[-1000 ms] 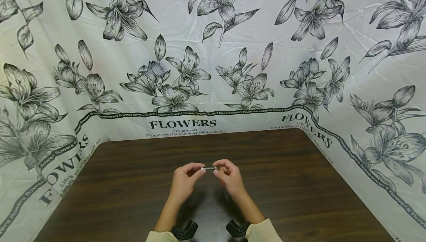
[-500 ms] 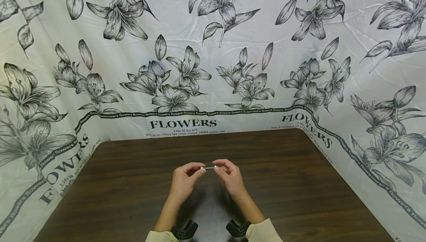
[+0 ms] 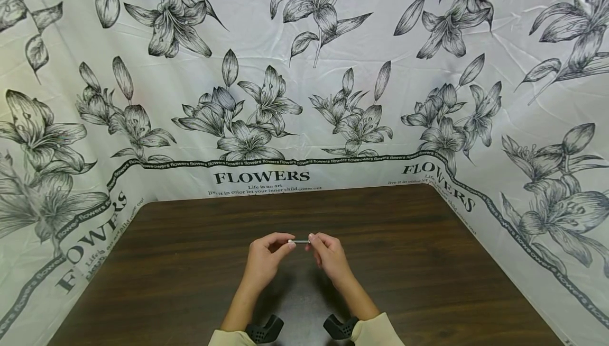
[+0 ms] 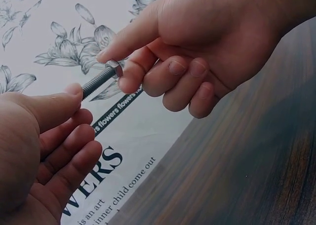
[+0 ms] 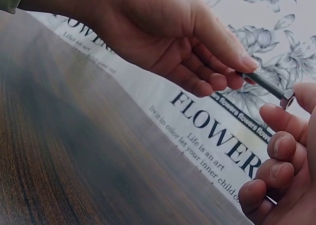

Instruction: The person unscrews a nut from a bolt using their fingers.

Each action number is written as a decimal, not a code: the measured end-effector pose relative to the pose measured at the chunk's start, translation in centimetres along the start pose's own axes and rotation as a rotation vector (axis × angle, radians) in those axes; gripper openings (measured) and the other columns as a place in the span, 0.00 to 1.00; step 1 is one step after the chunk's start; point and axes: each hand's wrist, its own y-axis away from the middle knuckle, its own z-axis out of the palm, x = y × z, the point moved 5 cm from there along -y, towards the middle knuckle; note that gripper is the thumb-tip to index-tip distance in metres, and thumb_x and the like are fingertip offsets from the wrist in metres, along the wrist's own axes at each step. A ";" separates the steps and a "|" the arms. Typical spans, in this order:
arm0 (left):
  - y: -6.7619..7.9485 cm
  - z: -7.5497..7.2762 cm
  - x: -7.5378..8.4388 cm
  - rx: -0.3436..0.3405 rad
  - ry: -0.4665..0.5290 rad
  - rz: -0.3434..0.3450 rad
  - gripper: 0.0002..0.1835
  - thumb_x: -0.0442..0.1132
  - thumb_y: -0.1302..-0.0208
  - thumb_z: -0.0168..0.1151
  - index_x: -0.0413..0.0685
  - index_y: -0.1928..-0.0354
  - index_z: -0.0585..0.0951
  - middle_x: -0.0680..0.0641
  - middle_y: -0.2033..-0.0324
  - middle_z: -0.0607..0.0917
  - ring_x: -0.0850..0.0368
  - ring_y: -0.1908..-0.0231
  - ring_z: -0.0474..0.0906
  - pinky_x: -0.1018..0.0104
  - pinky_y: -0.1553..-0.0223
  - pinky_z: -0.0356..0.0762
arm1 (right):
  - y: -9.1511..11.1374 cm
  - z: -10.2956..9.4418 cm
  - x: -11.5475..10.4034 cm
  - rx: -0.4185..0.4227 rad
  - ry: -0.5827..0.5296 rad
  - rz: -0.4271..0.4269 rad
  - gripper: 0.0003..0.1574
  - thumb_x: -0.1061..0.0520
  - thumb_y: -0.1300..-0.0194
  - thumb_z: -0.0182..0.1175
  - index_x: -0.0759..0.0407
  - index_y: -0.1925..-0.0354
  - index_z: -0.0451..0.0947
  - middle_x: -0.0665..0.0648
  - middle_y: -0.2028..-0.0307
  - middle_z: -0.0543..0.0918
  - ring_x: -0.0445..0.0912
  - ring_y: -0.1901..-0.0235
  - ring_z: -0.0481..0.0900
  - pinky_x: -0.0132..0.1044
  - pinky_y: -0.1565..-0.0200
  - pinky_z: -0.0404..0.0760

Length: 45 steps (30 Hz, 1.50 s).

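Observation:
A grey threaded bolt [image 4: 98, 81] is held level above the table between both hands. My left hand [image 3: 261, 261] pinches one end between thumb and forefinger, hiding that tip. At the other end sits a metal hexagonal piece [image 5: 286, 98], and my right hand [image 3: 334, 264] has its thumb and forefinger around it. I cannot tell whether this piece is the bolt's head or a nut. Most of the shank shows bare between the two pinches. In the left wrist view, the right hand's remaining fingers curl loosely below the forefinger.
Below the hands spreads a dark wood-grain table [image 3: 190, 282]. A white curtain [image 3: 304, 118] with printed lilies and FLOWERS lettering surrounds it at the back and both sides. Black wrist mounts [image 3: 265, 329] are on both wrists, near the cream sleeves.
The right thumb and fingertips have shifted against each other at the hexagonal end, the thumb moving up and away from me. The left hand has kept its pinch in place.

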 end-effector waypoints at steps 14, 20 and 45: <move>-0.1 -0.2 -0.3 0.002 0.013 -0.015 0.07 0.34 0.43 0.71 0.53 0.63 0.87 0.55 0.73 0.84 0.58 0.72 0.79 0.66 0.69 0.78 | 0.1 -0.1 -0.2 -0.037 -0.092 -0.043 0.12 0.67 0.29 0.52 0.81 0.61 0.73 0.56 0.87 0.64 0.37 0.86 0.62 0.29 0.80 0.65; -0.1 -0.3 -0.2 0.005 0.007 -0.025 0.06 0.33 0.43 0.71 0.48 0.63 0.88 0.55 0.73 0.84 0.58 0.72 0.79 0.67 0.70 0.78 | 0.1 -0.2 -0.2 -0.036 -0.109 -0.066 0.11 0.69 0.32 0.55 0.81 0.57 0.74 0.66 0.85 0.63 0.36 0.87 0.62 0.28 0.81 0.64; -0.1 -0.4 0.1 0.012 0.016 -0.006 0.06 0.34 0.43 0.72 0.48 0.63 0.88 0.54 0.73 0.84 0.58 0.72 0.79 0.66 0.70 0.78 | 0.2 -0.1 -0.6 -0.043 -0.076 -0.201 0.15 0.77 0.39 0.56 0.78 0.53 0.76 0.55 0.86 0.64 0.35 0.86 0.62 0.28 0.82 0.64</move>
